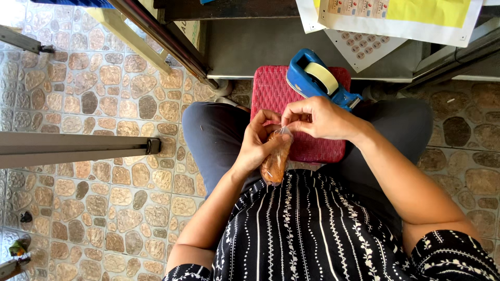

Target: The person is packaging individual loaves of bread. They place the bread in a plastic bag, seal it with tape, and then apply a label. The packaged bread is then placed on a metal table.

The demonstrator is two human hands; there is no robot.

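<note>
Down over our lap, both hands work at a small clear bag (275, 158) filled with something orange-brown. Our left hand (256, 143) wraps closed around the body of the bag and holds it upright just above our knees. Our right hand (319, 118) pinches the bag's twisted top between thumb and fingertips, closed narrow on the plastic. Just beyond the hands a red woven stool (271, 91) stands between our legs, and a blue tape dispenser (316, 78) with a pale roll rests on its far right part, close to the right hand. Farther off sits a grey metal desk (250, 49), with yellow and white paper sheets (401, 15) at its right. Pebble-patterned floor tiles (94, 104) spread to the left.
</note>
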